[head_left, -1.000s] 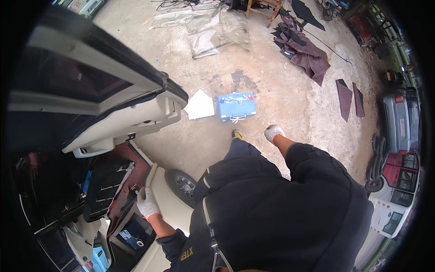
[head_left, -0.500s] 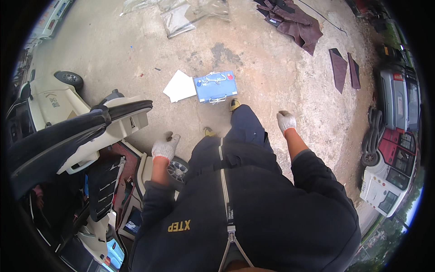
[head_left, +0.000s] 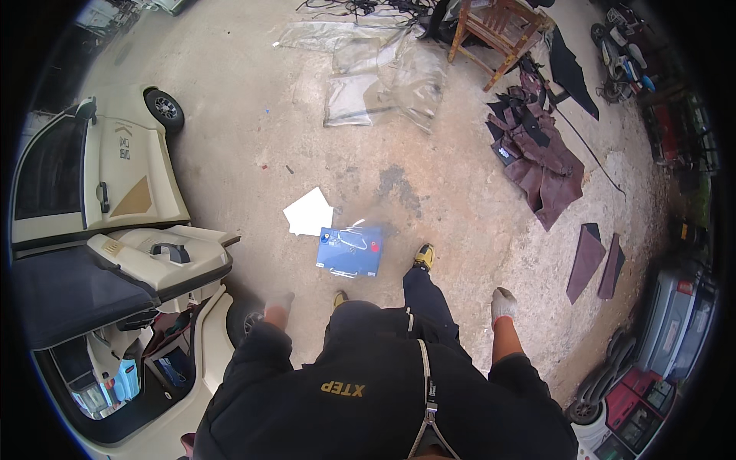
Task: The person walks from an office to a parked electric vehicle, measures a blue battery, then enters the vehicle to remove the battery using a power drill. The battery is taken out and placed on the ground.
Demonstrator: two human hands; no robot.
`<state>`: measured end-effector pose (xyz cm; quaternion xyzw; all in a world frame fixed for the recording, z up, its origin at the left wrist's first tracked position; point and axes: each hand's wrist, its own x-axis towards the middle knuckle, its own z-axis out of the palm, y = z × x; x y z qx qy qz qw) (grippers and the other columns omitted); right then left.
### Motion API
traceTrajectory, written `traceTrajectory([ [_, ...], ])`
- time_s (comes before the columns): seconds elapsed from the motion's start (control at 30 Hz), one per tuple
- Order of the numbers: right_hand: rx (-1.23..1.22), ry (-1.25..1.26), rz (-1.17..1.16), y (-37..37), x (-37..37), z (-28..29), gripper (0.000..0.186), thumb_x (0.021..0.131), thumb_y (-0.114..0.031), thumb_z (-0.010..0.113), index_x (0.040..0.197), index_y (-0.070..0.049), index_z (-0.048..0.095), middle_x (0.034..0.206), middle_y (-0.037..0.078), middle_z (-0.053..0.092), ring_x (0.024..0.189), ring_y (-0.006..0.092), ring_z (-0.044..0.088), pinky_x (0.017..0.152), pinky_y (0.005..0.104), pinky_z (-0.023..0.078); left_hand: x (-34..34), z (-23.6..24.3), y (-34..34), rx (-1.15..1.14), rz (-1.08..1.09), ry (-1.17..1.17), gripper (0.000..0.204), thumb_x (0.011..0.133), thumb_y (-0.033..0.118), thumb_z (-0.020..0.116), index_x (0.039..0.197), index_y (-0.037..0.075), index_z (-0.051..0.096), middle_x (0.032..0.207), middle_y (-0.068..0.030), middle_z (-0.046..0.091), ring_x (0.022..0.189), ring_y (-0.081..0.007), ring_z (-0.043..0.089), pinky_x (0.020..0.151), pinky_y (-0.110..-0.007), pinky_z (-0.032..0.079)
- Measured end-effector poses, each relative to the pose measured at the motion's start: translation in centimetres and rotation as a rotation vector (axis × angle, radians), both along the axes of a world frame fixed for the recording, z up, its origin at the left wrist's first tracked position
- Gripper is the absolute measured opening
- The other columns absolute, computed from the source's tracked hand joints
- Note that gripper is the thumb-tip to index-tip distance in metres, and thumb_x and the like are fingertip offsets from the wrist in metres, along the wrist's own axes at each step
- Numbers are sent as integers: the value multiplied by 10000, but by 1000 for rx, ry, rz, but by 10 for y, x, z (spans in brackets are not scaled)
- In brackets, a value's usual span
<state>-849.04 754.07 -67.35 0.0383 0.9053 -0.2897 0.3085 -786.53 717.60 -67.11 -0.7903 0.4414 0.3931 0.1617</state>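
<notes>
My left hand [head_left: 278, 308], in a whitish glove, hangs low beside the front of the cream vehicle. Motion smears its fingers. At my other side hangs my right hand [head_left: 504, 303], in a dirty white glove, its fingers hidden beneath the back of the hand. No object shows at either hand. On the ground ahead of my feet sits a blue battery [head_left: 349, 251] with white handles, one blue terminal and one red one. A white flat sheet [head_left: 310, 211] lies against its upper left corner.
At left stands a cream vehicle [head_left: 146, 184] with an open door [head_left: 165, 261]. Clear plastic sheets [head_left: 356, 96], maroon covers [head_left: 548, 172] and a wooden chair [head_left: 498, 31] lie or stand farther off. Two maroon pieces [head_left: 586, 264] lie right. A grey vehicle [head_left: 671, 330] stands at the right edge.
The view has shifted, so the battery and sheet sit lower in it and the chair shows. My feet have stepped. Both hands still hang at my sides, the left one now more blurred.
</notes>
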Motion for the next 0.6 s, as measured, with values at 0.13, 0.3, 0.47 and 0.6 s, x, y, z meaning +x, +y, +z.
traceTrajectory([
  [0.13,-157,179,57,-83,-139,47,395,1019,-225,618,1283,52,717,1155,187,787,1063,271,734,970,375,555,-97,36,-16,93,-205,-131,678,989,564,628,1401,29,688,1471,-231,647,1370,-363,619,1141,-420,462],
  [0.3,-373,100,-40,-213,-203,40,173,1005,-199,635,950,-48,699,787,21,654,626,107,565,552,293,428,-190,98,-61,80,-55,-74,711,1019,629,501,1390,55,697,1500,-205,626,1412,-389,572,1173,-438,430],
  [0.47,-243,253,467,-324,-231,-18,187,997,-164,632,922,0,682,759,35,635,703,158,619,628,319,470,-181,26,-57,152,25,-92,648,1021,565,485,1411,89,687,1524,-225,594,1400,-410,579,1158,-487,454],
  [0.6,-126,115,466,-389,-286,-62,367,993,-246,629,1152,58,759,1124,264,777,1054,364,756,929,448,562,-152,-76,-108,206,-214,-59,598,1091,495,397,1468,101,643,1564,-179,571,1439,-368,552,1221,-504,398],
])
